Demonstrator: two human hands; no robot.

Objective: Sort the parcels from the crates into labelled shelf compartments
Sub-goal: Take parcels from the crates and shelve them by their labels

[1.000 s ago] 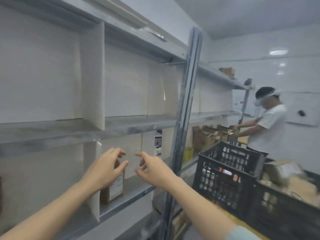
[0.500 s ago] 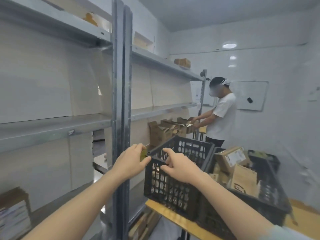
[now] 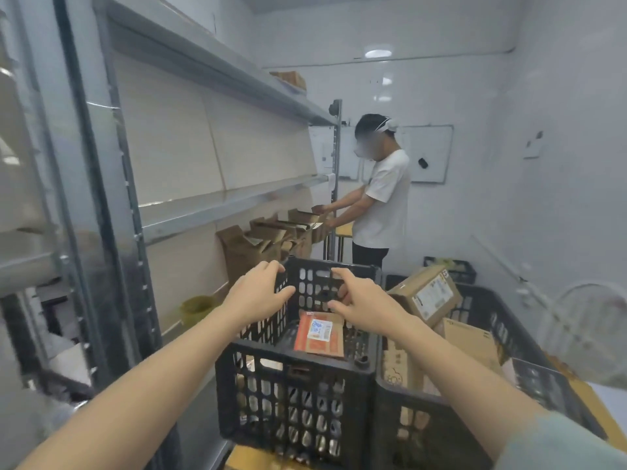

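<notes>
- Both hands are out over the black perforated plastic crate [image 3: 295,395] nearest me. It's a reach posture, nothing held.
- left hand [image 3: 258,295]: fingers spread and loosely curved, empty, above the crate's left rim on the shelf side. I can't tell whether it touches the rim.
- right hand [image 3: 364,301]: also empty, forefinger forward, other fingers relaxed. It hangs over the crate's interior, just beyond the orange-red flat parcel [image 3: 319,335].
- That parcel lies tilted inside the crate with its white printed label up. I need that label to choose a compartment, so I judge it the next pick.
- second black crate [image 3: 424,429]: it butts against the first on its right. A brown cardboard box [image 3: 425,295] rides on top, label showing, with flat cartons beneath. Plenty left to sort.
- grey metal shelf unit [image 3: 217,205]: it runs along my left, beside the crates — probably parked here to keep transfers short. More cardboard parcels [image 3: 258,242] stand on a lower tier further down.
- person in a white T-shirt [image 3: 386,198]: working at the far end of the shelving, well apart from my hands.
- Risk: compartment labels are unreadable from here — too blurred.
</notes>
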